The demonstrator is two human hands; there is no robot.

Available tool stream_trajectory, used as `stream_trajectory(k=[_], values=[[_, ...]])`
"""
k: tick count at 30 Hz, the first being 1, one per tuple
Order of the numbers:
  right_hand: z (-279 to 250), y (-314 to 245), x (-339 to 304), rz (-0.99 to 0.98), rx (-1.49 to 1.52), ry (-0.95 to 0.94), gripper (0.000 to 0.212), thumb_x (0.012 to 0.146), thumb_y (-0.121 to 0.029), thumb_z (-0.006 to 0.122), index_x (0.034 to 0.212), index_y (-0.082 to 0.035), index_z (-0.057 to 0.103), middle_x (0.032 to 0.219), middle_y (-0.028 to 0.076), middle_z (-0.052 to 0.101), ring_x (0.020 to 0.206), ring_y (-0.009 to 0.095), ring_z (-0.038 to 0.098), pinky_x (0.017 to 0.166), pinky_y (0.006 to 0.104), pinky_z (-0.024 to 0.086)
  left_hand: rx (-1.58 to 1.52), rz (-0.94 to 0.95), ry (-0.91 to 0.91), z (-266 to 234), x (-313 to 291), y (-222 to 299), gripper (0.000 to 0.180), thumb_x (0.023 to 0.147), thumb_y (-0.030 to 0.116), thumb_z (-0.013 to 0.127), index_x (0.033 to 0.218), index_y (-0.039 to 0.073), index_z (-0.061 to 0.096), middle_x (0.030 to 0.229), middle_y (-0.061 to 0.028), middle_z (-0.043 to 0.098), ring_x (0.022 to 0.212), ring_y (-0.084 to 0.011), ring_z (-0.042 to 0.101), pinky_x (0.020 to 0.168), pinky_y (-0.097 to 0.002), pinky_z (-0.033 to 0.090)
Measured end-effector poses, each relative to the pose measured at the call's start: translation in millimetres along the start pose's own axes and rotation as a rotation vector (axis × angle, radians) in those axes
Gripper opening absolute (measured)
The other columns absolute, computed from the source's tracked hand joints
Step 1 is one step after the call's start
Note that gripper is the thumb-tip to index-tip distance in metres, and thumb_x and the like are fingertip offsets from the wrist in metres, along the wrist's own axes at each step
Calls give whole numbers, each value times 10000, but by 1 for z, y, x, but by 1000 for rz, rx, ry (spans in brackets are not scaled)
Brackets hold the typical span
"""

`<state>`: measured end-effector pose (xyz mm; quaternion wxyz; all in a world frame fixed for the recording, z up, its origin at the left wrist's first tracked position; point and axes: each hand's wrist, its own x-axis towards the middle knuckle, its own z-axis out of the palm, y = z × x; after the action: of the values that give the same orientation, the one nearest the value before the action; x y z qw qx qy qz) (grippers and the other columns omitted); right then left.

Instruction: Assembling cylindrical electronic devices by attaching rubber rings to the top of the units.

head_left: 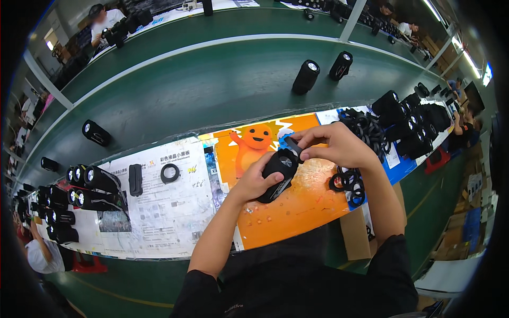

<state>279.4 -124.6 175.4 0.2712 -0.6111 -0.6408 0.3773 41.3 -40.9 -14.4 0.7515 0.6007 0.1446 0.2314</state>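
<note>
My left hand (251, 181) is wrapped round a black cylindrical speaker (281, 172), holding it tilted above an orange printed sheet (302, 204) on the bench. A shiny round end of the speaker points up toward my right hand (339, 146). That hand is closed, its thumb and fingers pinching a dark rubbery band (292, 143) at the speaker's upper end. Whether the band is seated on the rim cannot be made out. Several loose black rings (347, 183) lie just right of the speaker, and a larger heap of black rings (366, 127) sits beyond my right wrist.
On the white printed sheet (159, 212) at left lie one black ring (170, 173) and a black oblong part (135, 179). Grouped speakers stand left (95, 199) and right (408, 127). Others rest on the green conveyor (212, 79). A cardboard box (354, 236) is below the bench edge.
</note>
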Motion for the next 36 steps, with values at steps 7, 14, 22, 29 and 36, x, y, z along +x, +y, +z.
stream_trajectory(k=[7, 14, 22, 29, 36], values=[[1, 10, -4, 12, 88, 24, 168, 928, -41, 861, 1065, 44, 813, 1103, 151, 836, 1261, 256, 759, 1045, 371, 601, 1, -20, -18, -3, -1, 4, 780, 955, 513, 853, 1486, 21, 563, 1251, -101, 697, 1130, -193, 676, 1001, -346, 557], [4, 8, 0, 66, 6, -4, 192, 934, -38, 858, 1092, 55, 801, 1118, 162, 833, 1260, 254, 761, 1033, 361, 609, 37, 1, 2, -5, 0, 3, 788, 947, 528, 856, 1478, 22, 565, 1253, -102, 694, 1151, -196, 672, 1011, -349, 554], [4, 15, -4, 49, 121, 54, 190, 935, -34, 861, 1090, 54, 795, 1231, 196, 817, 1142, 185, 780, 1013, 334, 618, 41, 24, -2, -9, -2, -1, 795, 910, 437, 904, 1497, 46, 536, 1298, -93, 671, 1178, -192, 672, 1052, -355, 542], [9, 24, -4, 44, 209, 57, 154, 938, 13, 845, 1076, 58, 794, 1091, 150, 829, 1153, 190, 784, 982, 327, 630, -204, 21, -26, -13, 0, -4, 837, 820, 343, 988, 1477, 49, 561, 1244, -117, 747, 1080, -235, 766, 976, -401, 634], [2, 9, -1, 23, 136, 18, 200, 910, -31, 876, 1074, 56, 803, 1218, 184, 827, 1164, 216, 787, 1012, 338, 620, -243, -106, -72, -15, -2, 2, 885, 816, 279, 982, 1557, 57, 552, 1342, -55, 691, 1217, -171, 668, 1077, -353, 538]])
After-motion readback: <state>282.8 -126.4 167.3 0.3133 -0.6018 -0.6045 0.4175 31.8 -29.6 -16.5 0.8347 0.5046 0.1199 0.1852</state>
